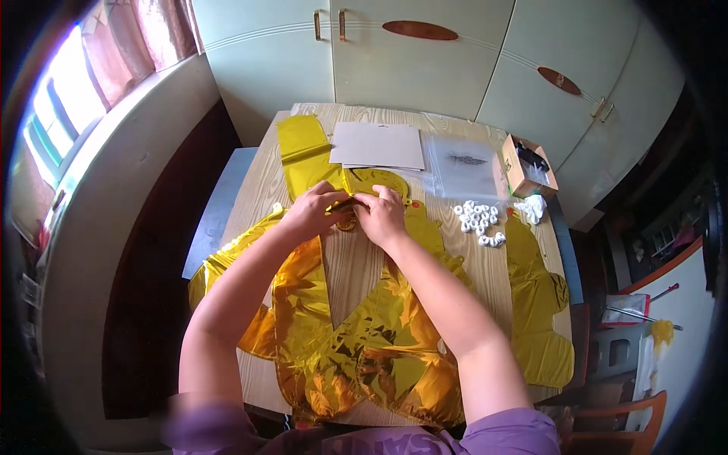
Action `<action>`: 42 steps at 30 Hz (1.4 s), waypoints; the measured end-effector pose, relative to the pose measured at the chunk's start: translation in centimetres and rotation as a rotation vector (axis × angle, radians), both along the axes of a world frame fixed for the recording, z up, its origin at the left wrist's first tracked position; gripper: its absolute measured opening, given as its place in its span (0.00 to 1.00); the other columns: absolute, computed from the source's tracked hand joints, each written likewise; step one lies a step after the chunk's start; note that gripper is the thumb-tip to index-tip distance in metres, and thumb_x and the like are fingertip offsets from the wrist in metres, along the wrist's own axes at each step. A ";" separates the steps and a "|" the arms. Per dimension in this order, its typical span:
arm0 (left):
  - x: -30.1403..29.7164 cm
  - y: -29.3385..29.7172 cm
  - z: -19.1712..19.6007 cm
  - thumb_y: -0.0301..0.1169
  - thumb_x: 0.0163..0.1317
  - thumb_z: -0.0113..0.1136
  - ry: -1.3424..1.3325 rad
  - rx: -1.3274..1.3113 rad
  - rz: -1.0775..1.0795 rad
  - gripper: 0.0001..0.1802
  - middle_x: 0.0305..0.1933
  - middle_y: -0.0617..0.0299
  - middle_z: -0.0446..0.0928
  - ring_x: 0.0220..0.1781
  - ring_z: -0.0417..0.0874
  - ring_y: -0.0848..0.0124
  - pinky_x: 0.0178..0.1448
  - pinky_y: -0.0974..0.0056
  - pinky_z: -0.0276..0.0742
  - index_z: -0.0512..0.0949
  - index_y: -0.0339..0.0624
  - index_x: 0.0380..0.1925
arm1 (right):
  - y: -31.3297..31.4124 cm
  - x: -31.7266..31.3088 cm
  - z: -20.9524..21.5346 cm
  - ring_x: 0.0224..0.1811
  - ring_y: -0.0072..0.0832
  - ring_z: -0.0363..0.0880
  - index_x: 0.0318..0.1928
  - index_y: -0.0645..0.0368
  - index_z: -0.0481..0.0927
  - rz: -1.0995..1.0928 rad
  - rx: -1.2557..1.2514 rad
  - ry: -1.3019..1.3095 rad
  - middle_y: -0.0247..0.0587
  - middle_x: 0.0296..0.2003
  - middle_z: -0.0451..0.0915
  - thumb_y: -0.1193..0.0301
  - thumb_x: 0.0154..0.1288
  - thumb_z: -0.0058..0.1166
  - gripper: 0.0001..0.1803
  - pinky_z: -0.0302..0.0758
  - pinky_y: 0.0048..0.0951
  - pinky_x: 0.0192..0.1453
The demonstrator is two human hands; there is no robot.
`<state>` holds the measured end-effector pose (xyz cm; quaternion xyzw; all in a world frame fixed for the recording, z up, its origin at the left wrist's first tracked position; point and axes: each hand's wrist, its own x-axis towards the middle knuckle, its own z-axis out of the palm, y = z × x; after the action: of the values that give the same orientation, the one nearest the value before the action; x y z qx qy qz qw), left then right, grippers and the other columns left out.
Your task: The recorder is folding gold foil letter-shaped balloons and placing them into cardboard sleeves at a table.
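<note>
From where I stand, both bare hands meet over the far half of the pale wood-grain table (355,262). The left hand (313,206) comes in with its fingers curled and drawn together, the tips clamped on a gathered fold of shiny gold foil (346,184). The right hand (381,214) is bent at the knuckles opposite, thumb and forefinger closed on the same foil, its fingertips almost touching the left ones. Exactly how the fingers grip underneath I cannot tell; the hands cover it.

Just beyond them lies a flat gold foil band with a crease across it (303,154), near a stack of pale grey rectangular cards (377,144). Below the hands, a big, crinkled gold foil sheet (326,356) spreads under both forearms to the near table edge. To the right sit small white rings in a cluster (476,216), clear flat plastic bags (464,167), an open brown cardboard box (519,179) and another scalloped gold foil piece (535,311).
</note>
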<state>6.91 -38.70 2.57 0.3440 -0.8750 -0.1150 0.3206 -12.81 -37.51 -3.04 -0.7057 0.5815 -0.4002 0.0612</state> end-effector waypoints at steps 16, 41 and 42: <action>-1.0 -2.7 -0.1 0.25 0.55 0.68 0.128 0.084 0.304 0.36 0.48 0.49 0.84 0.50 0.85 0.50 0.56 0.50 0.80 0.68 0.47 0.65 | 1.7 3.1 3.1 0.47 0.42 0.76 0.28 0.60 0.86 0.065 -0.108 0.389 0.46 0.39 0.80 0.73 0.55 0.55 0.07 0.70 0.43 0.54; 7.8 -2.9 19.5 0.42 0.69 0.58 -0.093 -0.465 0.636 0.15 0.34 0.48 0.83 0.37 0.84 0.47 0.42 0.46 0.79 0.80 0.41 0.34 | 0.6 -0.3 7.1 0.76 0.49 0.58 0.74 0.54 0.63 0.098 0.230 0.067 0.54 0.74 0.61 0.44 0.67 0.56 0.43 0.57 0.57 0.76; 5.9 -1.2 19.4 0.41 0.69 0.58 -0.148 -0.457 0.588 0.13 0.33 0.51 0.82 0.36 0.84 0.48 0.40 0.47 0.80 0.79 0.42 0.34 | 1.5 -1.0 8.1 0.75 0.48 0.61 0.73 0.57 0.63 0.082 0.028 -0.077 0.55 0.72 0.63 0.45 0.66 0.59 0.43 0.58 0.55 0.75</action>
<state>12.86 -39.95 21.94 0.5076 -0.7627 0.2054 0.3442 -13.86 -35.99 5.02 -0.7122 0.5547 -0.4160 0.1096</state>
